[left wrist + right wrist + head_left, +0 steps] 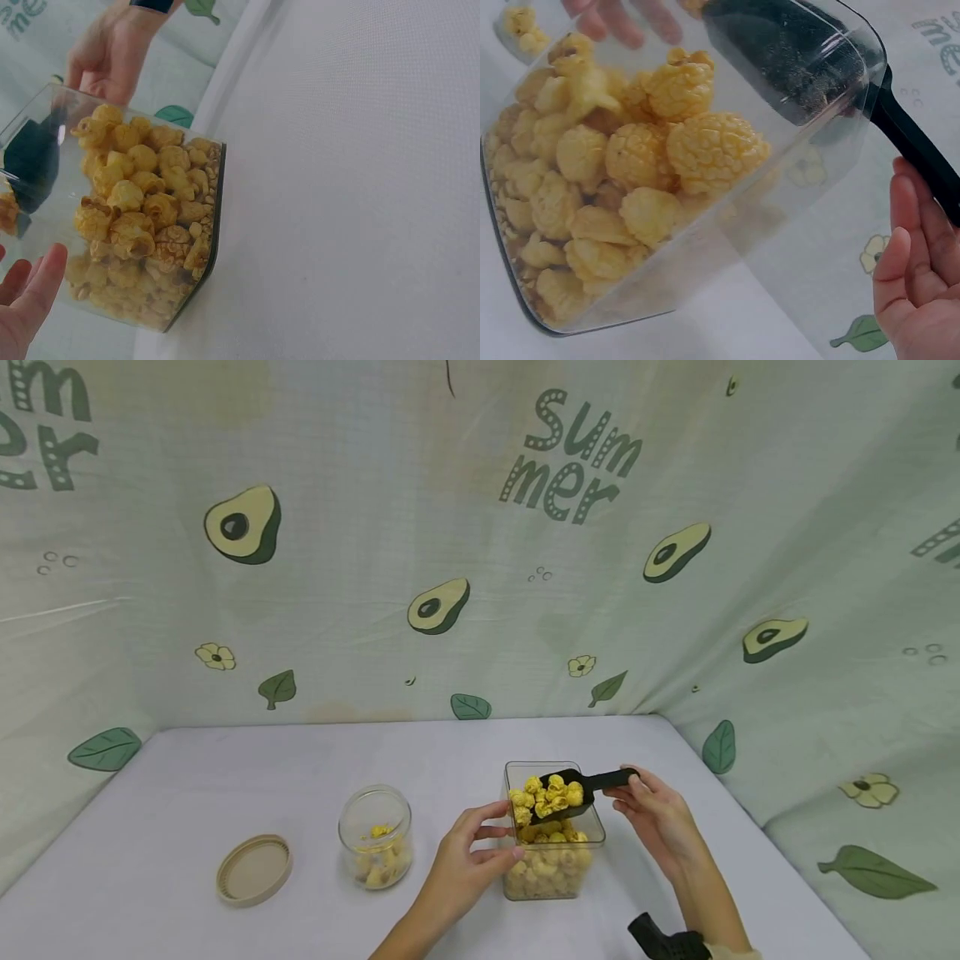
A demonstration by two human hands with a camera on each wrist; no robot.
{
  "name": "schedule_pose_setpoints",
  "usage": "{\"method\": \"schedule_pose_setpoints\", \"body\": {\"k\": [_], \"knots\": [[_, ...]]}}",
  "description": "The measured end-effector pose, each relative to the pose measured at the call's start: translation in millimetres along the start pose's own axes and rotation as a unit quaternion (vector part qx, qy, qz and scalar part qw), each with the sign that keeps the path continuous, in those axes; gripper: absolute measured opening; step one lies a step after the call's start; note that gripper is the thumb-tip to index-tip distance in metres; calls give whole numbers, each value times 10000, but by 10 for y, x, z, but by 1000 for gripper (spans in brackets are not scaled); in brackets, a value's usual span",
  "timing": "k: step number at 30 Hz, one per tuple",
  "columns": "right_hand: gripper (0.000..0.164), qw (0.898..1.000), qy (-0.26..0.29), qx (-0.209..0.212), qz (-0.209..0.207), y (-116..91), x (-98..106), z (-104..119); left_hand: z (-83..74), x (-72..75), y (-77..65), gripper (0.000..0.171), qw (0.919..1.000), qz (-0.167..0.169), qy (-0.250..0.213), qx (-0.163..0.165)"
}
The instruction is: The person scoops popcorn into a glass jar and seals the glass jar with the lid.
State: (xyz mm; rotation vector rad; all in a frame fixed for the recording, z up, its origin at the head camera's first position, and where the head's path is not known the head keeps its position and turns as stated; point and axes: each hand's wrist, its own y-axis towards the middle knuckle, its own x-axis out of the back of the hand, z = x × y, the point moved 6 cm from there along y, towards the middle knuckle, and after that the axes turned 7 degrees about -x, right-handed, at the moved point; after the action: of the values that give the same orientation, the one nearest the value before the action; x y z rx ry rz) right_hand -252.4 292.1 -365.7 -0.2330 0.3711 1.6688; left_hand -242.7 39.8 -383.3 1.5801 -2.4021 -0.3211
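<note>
My right hand (651,810) grips the handle of a black scoop (592,782), thumb on top. Caramel popcorn (555,795) fills the scoop, which is tilted down to the left over the mouth of a clear square container (558,844). More popcorn (139,187) lies inside that container. Against its left side rest the spread fingertips of my left hand (474,852), thumb near the front corner. In the right wrist view, the scoop's dark blade (787,56) shows through the clear wall, above the popcorn.
Left of the container stands a round clear jar (351,835) with some popcorn in its bottom. A beige round lid (255,870) lies on the white table (225,777) farther left. Behind the table hangs a cloth (337,527) printed with avocados.
</note>
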Motion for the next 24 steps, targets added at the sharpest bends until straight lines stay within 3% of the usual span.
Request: {"method": "schedule_pose_setpoints", "body": {"k": [24], "knots": [[28,9954,910,281,26,-123,-31,5,2,15,-2,52,10000,-32,86,14]]}}
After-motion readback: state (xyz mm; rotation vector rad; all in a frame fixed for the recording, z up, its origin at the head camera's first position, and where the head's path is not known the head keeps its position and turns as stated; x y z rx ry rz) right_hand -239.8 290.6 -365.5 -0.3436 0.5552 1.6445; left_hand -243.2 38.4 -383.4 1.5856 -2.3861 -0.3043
